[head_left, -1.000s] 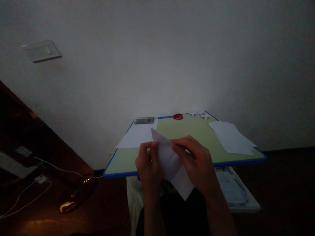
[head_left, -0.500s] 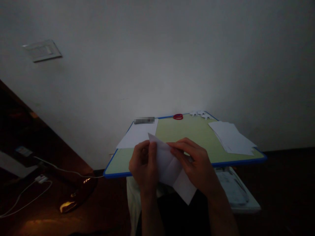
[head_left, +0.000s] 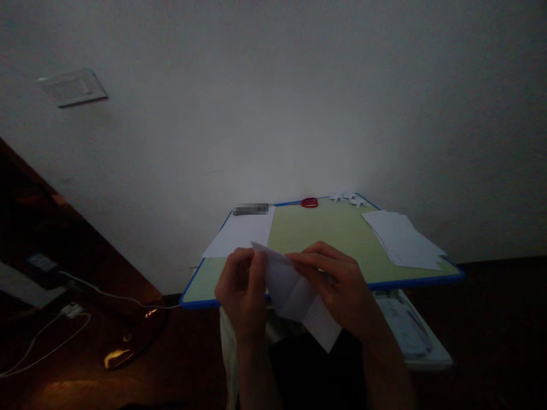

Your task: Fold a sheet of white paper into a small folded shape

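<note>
I hold a folded white paper (head_left: 294, 293) in the air in front of the near edge of a small green table (head_left: 325, 228) with a blue rim. My left hand (head_left: 241, 290) pinches the paper's left upper corner, fingers closed. My right hand (head_left: 339, 287) grips its right side, fingers curled over the top fold. The paper's lower corner hangs down between my wrists.
On the table lie a white sheet (head_left: 241, 233) at the left, a stack of white sheets (head_left: 401, 239) at the right, red scissors (head_left: 309, 202) and small paper cut-outs (head_left: 348, 198) by the wall. White cables (head_left: 47, 336) and a shiny object (head_left: 128, 344) lie on the floor left.
Both hands and the paper have shifted a little to the left, and the paper has tilted flatter, its top corner lower than before.
</note>
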`<action>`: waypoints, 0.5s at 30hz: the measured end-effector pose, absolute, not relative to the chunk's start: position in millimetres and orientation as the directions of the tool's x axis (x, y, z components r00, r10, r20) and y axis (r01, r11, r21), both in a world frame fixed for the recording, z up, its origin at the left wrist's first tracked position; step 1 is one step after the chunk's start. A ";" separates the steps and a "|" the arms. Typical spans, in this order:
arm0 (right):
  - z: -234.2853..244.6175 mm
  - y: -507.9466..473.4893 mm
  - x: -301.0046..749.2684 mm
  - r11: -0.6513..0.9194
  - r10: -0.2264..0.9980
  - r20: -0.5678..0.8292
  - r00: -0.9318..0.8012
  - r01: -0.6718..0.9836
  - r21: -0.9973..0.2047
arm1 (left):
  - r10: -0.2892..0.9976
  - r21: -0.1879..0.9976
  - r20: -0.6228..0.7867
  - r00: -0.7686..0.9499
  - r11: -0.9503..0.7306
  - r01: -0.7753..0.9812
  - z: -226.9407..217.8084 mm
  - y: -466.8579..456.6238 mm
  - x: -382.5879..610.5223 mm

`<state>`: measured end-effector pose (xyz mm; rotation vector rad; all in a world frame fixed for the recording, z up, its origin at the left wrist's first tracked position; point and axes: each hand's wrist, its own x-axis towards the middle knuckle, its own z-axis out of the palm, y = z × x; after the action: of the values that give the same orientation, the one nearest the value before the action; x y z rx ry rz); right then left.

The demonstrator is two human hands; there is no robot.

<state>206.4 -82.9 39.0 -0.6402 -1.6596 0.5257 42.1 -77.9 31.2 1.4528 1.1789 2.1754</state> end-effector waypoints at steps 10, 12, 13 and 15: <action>38.7 -81.5 209.4 0.756 0.652 0.733 -0.196 0.098 -0.647 | 0.526 0.678 0.681 -0.510 -0.715 0.167 37.2 -75.7 41.5; 38.7 -81.9 209.4 0.753 0.654 0.724 -0.220 0.097 -0.651 | 0.465 0.651 0.694 -0.550 -0.732 0.202 42.7 -77.0 44.0; 38.8 -82.1 209.5 0.753 0.653 0.721 -0.232 0.098 -0.651 | 0.444 0.642 0.697 -0.563 -0.736 0.214 45.2 -77.7 44.9; 39.0 -82.3 209.6 0.753 0.653 0.716 -0.248 0.101 -0.651 | 0.429 0.640 0.693 -0.580 -0.737 0.219 48.9 -79.0 45.7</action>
<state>209.6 -82.3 39.0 -0.5920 -1.7692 0.5807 45.7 -79.0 48.9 1.3699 1.0776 2.4565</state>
